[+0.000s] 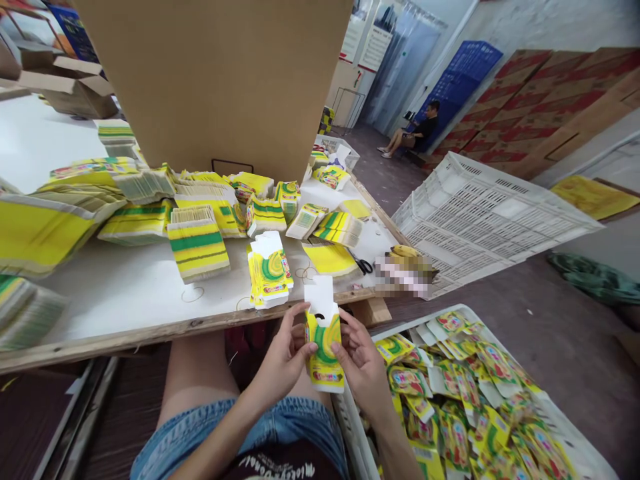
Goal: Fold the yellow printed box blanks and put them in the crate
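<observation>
A small yellow and green paper box (pixel 324 343) with a white top flap is held upright over my lap, just below the table's front edge. My left hand (pixel 283 357) pinches its left side and my right hand (pixel 361 363) grips its right side, fingers curled round it. A short stack of the same flat boxes (pixel 269 270) lies on the white table (pixel 125 293) right in front of me. To my right a white crate (pixel 565 427) holds several folded boxes (pixel 460 393).
Piles of flat yellow-green box blanks (pixel 197 243) cover the table, with black scissors (pixel 361 265) near its right end. A tall brown cardboard carton (pixel 220 80) stands behind. An upturned white crate (pixel 480 213) lies on the floor. A person (pixel 417 133) sits far back.
</observation>
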Demonstrator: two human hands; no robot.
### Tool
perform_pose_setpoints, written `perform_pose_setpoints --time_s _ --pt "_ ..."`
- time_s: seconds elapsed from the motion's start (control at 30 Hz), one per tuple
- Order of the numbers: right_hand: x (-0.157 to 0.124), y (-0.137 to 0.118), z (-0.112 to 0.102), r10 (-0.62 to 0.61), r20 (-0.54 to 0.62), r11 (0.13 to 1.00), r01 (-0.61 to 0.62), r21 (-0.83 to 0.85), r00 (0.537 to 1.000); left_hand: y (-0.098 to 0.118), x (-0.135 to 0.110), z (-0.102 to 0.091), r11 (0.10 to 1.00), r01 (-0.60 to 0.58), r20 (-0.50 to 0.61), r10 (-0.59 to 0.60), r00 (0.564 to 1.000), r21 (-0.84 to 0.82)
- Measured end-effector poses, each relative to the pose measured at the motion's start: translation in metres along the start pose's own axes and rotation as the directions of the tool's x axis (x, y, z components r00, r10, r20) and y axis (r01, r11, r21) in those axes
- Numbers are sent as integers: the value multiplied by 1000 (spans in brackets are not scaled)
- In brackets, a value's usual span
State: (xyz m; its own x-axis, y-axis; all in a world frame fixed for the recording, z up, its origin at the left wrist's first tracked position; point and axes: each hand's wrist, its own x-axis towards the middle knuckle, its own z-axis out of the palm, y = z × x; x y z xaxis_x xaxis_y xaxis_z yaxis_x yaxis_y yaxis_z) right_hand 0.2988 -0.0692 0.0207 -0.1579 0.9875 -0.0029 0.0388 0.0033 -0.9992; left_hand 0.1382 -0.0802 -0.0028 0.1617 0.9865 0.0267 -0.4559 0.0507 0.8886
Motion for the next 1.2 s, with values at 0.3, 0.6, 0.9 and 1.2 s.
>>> perform_pose_setpoints --time_s 0.3,0.6,0.9,1.2 --pt "5 -12 -25 80 217 996 -68 -59 973 4 -4 0 989 97 141 -81 987 -113" --pt "8 -16 -30 117 252 965 -50 -257 961 -2 -4 2 977 196 135 -183 974 -89" --pt "11 -2 -27 -25 -32 987 20 -156 999 -1 -1 -2 990 140 145 -134 980 -34" --pt "9 -8 -28 230 154 952 -189 -241 961 -9 -2 -2 964 14 71 -34 997 266"
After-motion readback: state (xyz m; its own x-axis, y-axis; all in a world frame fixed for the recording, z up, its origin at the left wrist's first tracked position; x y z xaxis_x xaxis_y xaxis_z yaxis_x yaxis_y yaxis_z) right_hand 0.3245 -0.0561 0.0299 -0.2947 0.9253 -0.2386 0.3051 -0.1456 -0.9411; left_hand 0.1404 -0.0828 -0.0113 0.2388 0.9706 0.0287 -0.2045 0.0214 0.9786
